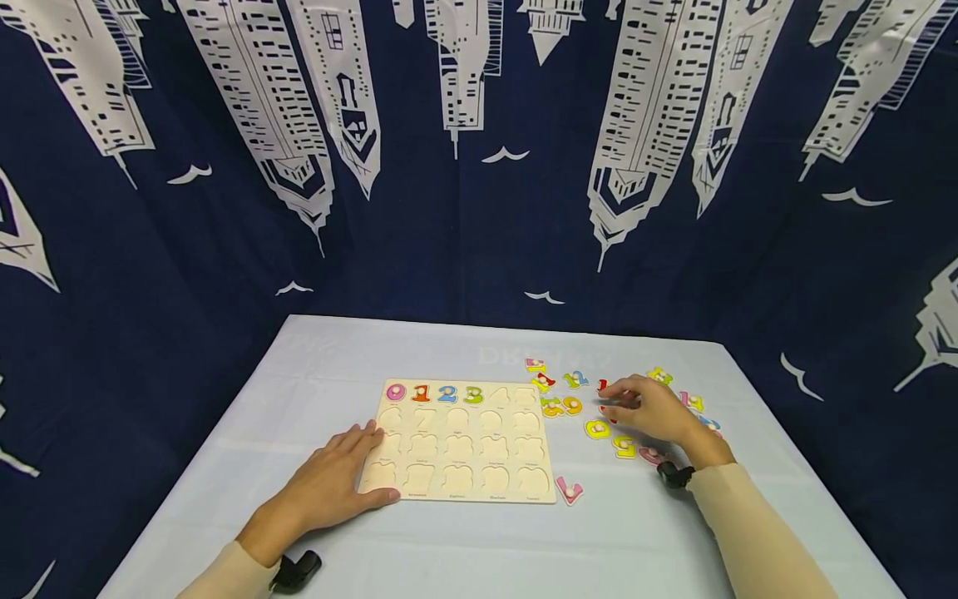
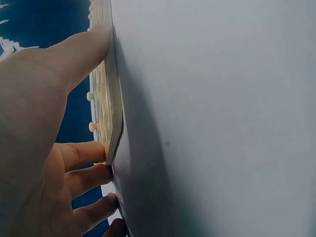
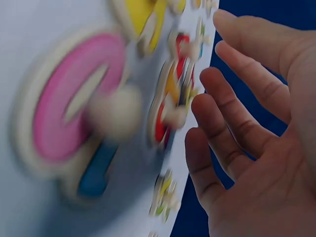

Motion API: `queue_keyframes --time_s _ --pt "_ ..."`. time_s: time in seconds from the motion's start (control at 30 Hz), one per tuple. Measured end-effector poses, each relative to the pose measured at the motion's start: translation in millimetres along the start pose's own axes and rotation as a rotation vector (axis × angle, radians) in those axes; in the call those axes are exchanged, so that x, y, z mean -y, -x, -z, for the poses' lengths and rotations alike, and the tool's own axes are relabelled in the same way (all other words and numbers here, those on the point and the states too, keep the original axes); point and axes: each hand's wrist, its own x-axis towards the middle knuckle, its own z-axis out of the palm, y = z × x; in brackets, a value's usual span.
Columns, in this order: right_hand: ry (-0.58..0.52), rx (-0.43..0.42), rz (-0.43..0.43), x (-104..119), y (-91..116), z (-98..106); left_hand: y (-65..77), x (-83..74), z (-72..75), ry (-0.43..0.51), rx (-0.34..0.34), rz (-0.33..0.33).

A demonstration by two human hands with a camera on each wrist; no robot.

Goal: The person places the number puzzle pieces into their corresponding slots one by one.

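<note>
A pale wooden number puzzle board [image 1: 479, 428] lies on the table, with 0, 1, 2 and 3 set in its top row and bare recesses elsewhere. My left hand [image 1: 333, 474] rests at the board's left side, fingers on the left edge and thumb at the near left corner. In the left wrist view the thumb [image 2: 81, 52] lies along the board's edge. Above the loose knobbed pieces on the right hovers my right hand [image 1: 651, 408], fingers loosely bent and nothing between them. Its wrist view shows a pink-and-blue piece [image 3: 84, 94] close by, with a red-and-orange piece [image 3: 168, 98] beyond.
Loose pieces lie right of the board, among them a yellow one [image 1: 597, 429], a blue-and-yellow one [image 1: 575, 379] and a pink-and-red one [image 1: 569, 490] near the board's front right corner. White cloth covers the table [image 1: 479, 549]; a dark blue patterned curtain [image 1: 456, 233] hangs behind.
</note>
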Motion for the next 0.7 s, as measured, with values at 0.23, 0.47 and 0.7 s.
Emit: queue_keyframes --time_s 0.23,0.47,0.7 --pt "-0.025 0.025 -0.019 -13 5 3 0.5 -1.7 2.6 -0.004 0.0 -0.006" --pt "-0.035 0.021 -0.003 -16 5 0 -0.8 2.5 -1.1 -0.005 -0.008 -0.008" --pt "-0.008 0.01 -0.024 -22 0 -7 -0.5 2.4 -2.6 -0.002 -0.004 -0.002"
